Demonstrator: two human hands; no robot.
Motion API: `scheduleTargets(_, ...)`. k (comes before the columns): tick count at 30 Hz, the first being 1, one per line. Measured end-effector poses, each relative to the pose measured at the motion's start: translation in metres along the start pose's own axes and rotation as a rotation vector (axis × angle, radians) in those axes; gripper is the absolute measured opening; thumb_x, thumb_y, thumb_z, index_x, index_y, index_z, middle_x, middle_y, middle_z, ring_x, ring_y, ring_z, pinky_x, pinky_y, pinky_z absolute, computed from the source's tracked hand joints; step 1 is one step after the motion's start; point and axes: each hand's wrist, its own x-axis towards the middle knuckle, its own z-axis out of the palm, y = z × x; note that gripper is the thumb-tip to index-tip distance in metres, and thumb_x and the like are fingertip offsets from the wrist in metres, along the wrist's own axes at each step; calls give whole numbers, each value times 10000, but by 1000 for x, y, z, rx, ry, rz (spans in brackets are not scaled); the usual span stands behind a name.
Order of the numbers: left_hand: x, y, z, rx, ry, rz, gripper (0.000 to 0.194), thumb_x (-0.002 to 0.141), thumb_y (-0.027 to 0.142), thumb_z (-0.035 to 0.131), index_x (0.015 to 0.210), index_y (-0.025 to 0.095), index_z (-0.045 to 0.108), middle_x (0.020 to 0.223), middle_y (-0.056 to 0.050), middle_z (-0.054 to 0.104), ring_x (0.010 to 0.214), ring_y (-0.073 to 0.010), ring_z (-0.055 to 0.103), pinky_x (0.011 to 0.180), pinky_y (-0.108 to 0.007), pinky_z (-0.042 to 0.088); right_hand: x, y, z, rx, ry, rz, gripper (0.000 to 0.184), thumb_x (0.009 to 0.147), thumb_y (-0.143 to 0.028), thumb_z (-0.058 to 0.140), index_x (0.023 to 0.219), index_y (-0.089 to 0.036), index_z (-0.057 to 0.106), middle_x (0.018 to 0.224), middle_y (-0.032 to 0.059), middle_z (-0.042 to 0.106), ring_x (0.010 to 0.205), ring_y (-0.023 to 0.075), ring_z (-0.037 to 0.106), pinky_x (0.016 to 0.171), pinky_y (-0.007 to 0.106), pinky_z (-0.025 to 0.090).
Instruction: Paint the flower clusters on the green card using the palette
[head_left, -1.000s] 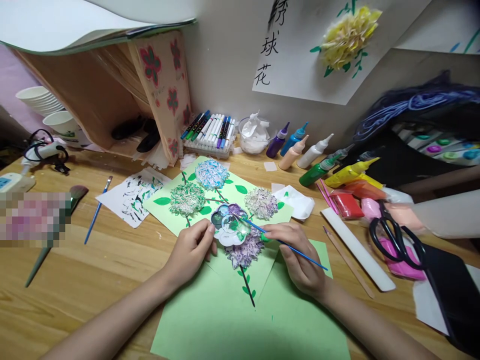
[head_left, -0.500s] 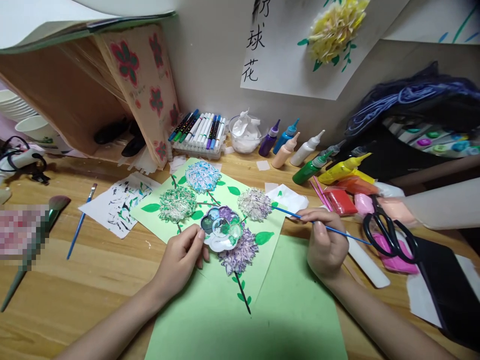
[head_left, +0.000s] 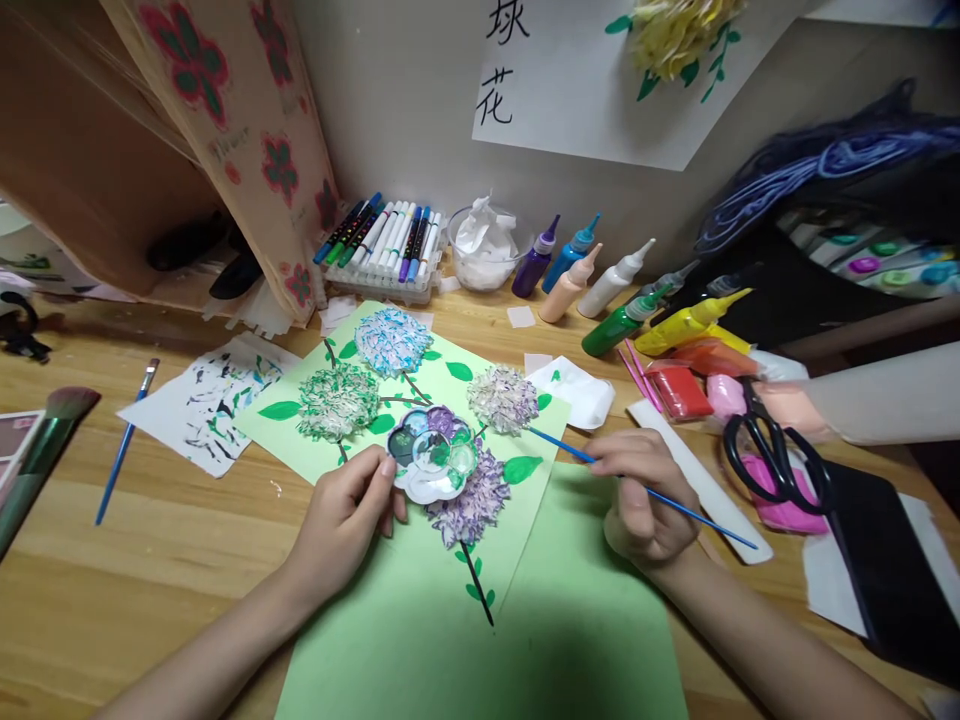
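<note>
My left hand [head_left: 349, 515] pinches the rim of a flower-shaped white paint palette [head_left: 426, 488], whose wells hold green, purple and dark paint. The palette is over the light green paper [head_left: 516, 512] and partly covers a purple-and-white textured flower [head_left: 480, 500]. In my right hand [head_left: 652, 505] is a thin blue paintbrush [head_left: 566, 447], held slantwise with its tip just below a pale purple flower [head_left: 502, 398]. A green-and-white flower [head_left: 339, 402] and a blue-and-white flower [head_left: 392, 340] are also on the paper, among painted green leaves and dark stems.
A larger green sheet [head_left: 600, 630] lies underneath. Paint bottles [head_left: 619, 322], a marker box [head_left: 386, 240] and a bowl of tissue [head_left: 484, 250] line the back. At right are black-handled scissors [head_left: 780, 460]; at left, a paint-smeared paper [head_left: 214, 405] and another blue brush [head_left: 120, 465].
The brush tip has moved from the small leaf beside the pale purple flower to lower left of it. My left hand still holds the palette. The view has tilted downward slightly.
</note>
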Motion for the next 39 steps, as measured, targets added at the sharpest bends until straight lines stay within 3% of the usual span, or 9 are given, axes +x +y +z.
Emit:
scheduleTargets(5,1,-2,0,14,4,0,345,960,382,391,667,213,460,552,44,559,486,-104,510,538,-239,394,1,-2,0,9,-67,-30,174,832,-133,427,827,-194,590,717,34,656,659,175,587,622,326,450)
scheduleTargets(10,1,0,0,19,5,1,355,959,379,393,649,213,447,550,43,560,485,-102,508,542,-237,396,3,-2,0,-23,-21,-43,177,804,-109,427,816,-190,584,712,30,651,654,169,573,624,325,431)
scheduleTargets(17,1,-2,-1,44,3,-9,363,964,394,384,661,212,465,551,37,554,500,-112,508,552,-250,386,14,-9,2,-49,-118,-133,191,787,-94,420,821,-208,569,651,17,641,594,160,596,567,312,459)
scheduleTargets(39,-1,-3,-2,47,7,-16,384,960,420,387,642,214,445,539,41,530,502,-114,500,550,-256,377,2,-3,-2,-28,-38,-74,176,843,-147,416,813,-214,575,658,24,633,594,169,578,583,330,442)
